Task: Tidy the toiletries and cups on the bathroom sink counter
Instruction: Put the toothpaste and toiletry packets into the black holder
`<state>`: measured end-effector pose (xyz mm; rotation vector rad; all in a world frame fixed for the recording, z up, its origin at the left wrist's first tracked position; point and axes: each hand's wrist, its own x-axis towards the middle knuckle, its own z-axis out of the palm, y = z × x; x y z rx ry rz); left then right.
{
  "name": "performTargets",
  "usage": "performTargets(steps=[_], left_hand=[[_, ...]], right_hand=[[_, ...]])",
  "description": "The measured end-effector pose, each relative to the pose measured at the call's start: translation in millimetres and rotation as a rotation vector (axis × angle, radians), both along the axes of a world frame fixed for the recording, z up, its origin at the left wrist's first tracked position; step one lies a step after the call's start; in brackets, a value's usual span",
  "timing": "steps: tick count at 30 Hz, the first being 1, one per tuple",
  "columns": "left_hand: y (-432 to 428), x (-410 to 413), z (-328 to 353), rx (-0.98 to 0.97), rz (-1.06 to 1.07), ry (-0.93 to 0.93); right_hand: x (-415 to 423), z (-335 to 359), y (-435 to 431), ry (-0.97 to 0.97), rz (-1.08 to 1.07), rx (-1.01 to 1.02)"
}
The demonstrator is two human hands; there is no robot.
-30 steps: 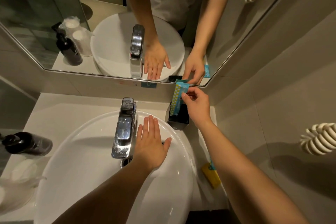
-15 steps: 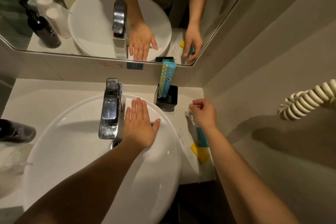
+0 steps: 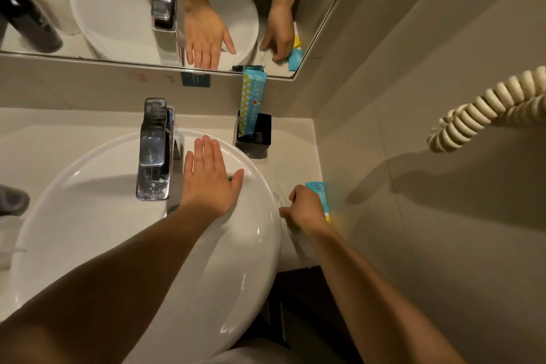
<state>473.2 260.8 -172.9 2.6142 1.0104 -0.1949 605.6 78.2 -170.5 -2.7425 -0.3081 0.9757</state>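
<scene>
A tall teal dotted packet [image 3: 251,100] stands upright in a black square holder [image 3: 260,133] at the back right of the counter [image 3: 295,162]. A blue packet [image 3: 317,190] with a yellow end [image 3: 328,218] lies flat on the counter by the right wall. My right hand [image 3: 305,210] rests on top of it with the fingers curled down; a bit of clear wrapping glints at its fingertips, and what it grips is hidden. My left hand [image 3: 209,180] lies flat and open on the back rim of the white basin [image 3: 88,216].
A chrome tap [image 3: 153,151] stands behind the basin, just left of my left hand. A dark pump bottle [image 3: 11,199] and clear plastic wrapping [image 3: 6,251] sit at the far left edge. A cream coiled cord [image 3: 487,106] hangs from the right wall.
My right hand let go of the teal packet, leaving it in the black holder, and moved down the counter onto the blue packet. My left hand stayed on the basin.
</scene>
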Motion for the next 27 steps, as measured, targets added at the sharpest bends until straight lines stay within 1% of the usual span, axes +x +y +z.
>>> performTargets(steps=[3,8,10,14,17,22,27], left_hand=[[1.4,0.4,-4.4,0.003,0.000,-0.003],[2.1,0.2,-7.8,0.005,0.003,-0.023],[2.1,-0.1,-8.1,0.009,0.002,-0.026],[1.9,-0.4,-10.2,0.022,0.003,-0.031],[2.5,0.0,-13.2,0.016,0.006,-0.038],[3.4,0.7,-17.0,0.021,0.006,-0.046],[2.5,0.2,-16.8,0.021,0.010,-0.045]], right_hand=[[-1.5,-2.2,3.3,-0.016,0.046,-0.057],[2.8,-3.4,2.2,0.017,0.025,-0.062],[4.2,-3.7,0.5,0.024,0.017,-0.025],[7.9,2.3,-2.0,0.005,-0.082,0.150],[16.9,21.3,1.5,-0.025,-0.124,0.283],[32.6,77.4,21.8,-0.090,-0.095,0.534],[47.4,137.8,60.7,-0.162,-0.030,0.870]])
